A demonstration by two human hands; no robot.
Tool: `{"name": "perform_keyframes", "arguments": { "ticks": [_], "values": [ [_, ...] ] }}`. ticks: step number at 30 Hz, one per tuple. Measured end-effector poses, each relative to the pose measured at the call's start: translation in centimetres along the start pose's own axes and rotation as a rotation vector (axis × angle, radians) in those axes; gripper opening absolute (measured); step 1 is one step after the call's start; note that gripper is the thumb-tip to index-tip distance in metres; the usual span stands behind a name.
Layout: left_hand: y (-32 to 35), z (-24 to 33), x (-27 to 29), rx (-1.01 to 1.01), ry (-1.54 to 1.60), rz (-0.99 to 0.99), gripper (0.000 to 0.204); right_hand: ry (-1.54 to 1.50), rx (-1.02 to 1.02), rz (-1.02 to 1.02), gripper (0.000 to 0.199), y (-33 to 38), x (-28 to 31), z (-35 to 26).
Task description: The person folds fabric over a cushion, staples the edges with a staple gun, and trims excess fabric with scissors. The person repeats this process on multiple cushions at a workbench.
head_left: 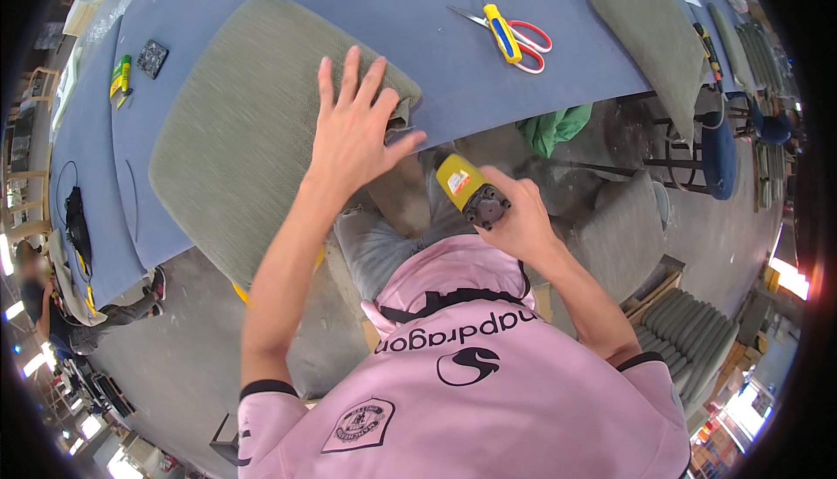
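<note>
Both hands work at the near edge of the tabletop (410,8). I see the left hand (349,135) laid palm down on a grey-green seat (244,104), its fingers fanned wide and its thumb stretched out past the seat's right-hand corner. Just under that thumb the cover looks loose and folded, though the hand hides part of it. Most of the seat lies on the blue tabletop, left of the middle; its lower corner juts out over the near edge.

Off that edge, clear of the tabletop, the right hand (523,217) is wrapped around a yellow and black tool (462,184), held in front of the person's lap. I cannot tell how the fingers sit on its far side.

Further in from the near edge, right of the seat, a yellow screwdriver (502,36) lies across a pair of red-handled scissors (530,47). Toward the tabletop's right end a second seat (649,30) leans out over the near edge. A green cloth (555,130) hangs just below that edge. Near the left end sit a small black block (152,58) and a green and yellow packet (120,78). Over on the floor to the right, more seats (689,344) stand packed in a row.
</note>
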State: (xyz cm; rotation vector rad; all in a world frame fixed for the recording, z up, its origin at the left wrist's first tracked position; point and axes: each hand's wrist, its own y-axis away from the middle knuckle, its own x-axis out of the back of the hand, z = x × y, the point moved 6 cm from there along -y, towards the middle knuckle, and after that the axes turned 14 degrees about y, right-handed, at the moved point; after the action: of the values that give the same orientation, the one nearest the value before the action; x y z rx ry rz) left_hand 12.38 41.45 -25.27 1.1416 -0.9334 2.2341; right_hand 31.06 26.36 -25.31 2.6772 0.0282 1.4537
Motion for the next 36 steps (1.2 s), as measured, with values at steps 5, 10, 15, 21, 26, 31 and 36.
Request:
{"name": "perform_keyframes", "arguments": {
  "ticks": [5,10,15,21,26,31,36],
  "values": [
    [-2.3,-2.9,-0.1,-0.106,0.163,-0.116,0.024,-0.038,-0.015,0.118,0.059,-2.3,-1.3,0.7],
    [-2.5,-4.0,-0.9,-0.042,0.261,-0.076,0.023,-0.137,0.003,0.068,0.060,-5.3,-2.3,0.4],
    [-2.5,-4.2,-1.0,0.009,0.301,-0.071,0.022,-0.180,-0.045,-0.066,0.058,-7.2,-1.9,-0.6],
    [-3.3,-4.3,-1.3,-0.002,0.315,-0.053,0.022,-0.055,0.026,0.000,0.064,-6.8,-2.3,-0.3],
    [-3.0,-4.6,-0.8,0.004,0.358,-0.042,0.022,-0.205,0.051,0.032,0.051,-7.7,-0.8,-1.5],
    [-2.9,-4.6,-1.0,0.010,0.362,-0.047,0.023,-0.203,0.042,-0.043,0.053,-7.5,-1.4,-1.8],
    [-3.0,-4.8,-1.5,0.006,0.365,-0.055,0.024,-0.131,-0.010,0.061,0.054,-6.8,-2.5,-1.4]
  ]
}}
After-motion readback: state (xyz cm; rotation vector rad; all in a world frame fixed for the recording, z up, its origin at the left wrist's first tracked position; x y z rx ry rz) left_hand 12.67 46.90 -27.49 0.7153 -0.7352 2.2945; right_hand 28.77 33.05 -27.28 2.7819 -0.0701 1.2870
